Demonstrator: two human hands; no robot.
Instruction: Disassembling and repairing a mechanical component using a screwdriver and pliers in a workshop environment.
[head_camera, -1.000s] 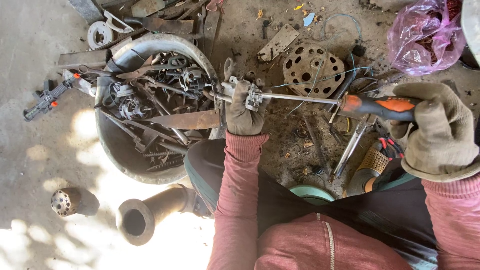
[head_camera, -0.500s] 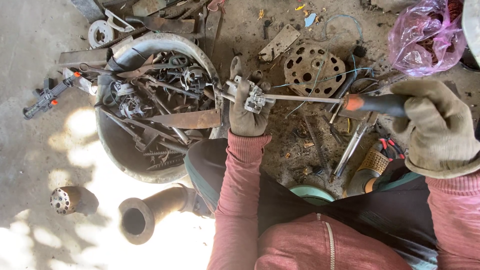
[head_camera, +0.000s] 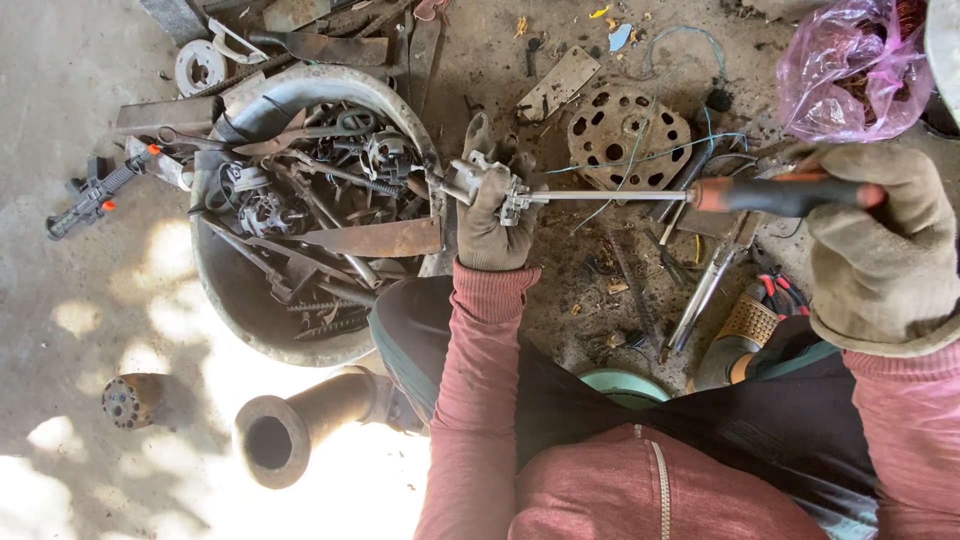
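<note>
Left hand (head_camera: 492, 222) grips a metal part (head_camera: 470, 178) — right hand (head_camera: 880, 250) holds a screwdriver (head_camera: 700, 195) against it.

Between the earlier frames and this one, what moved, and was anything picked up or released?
Little changed. The right hand slid slightly rightward along the screwdriver, whose tip remains on the small metal part gripped by the left hand. Nothing was taken up or let go. The tub of scrap, the perforated disc and the pipe stayed put.
</note>
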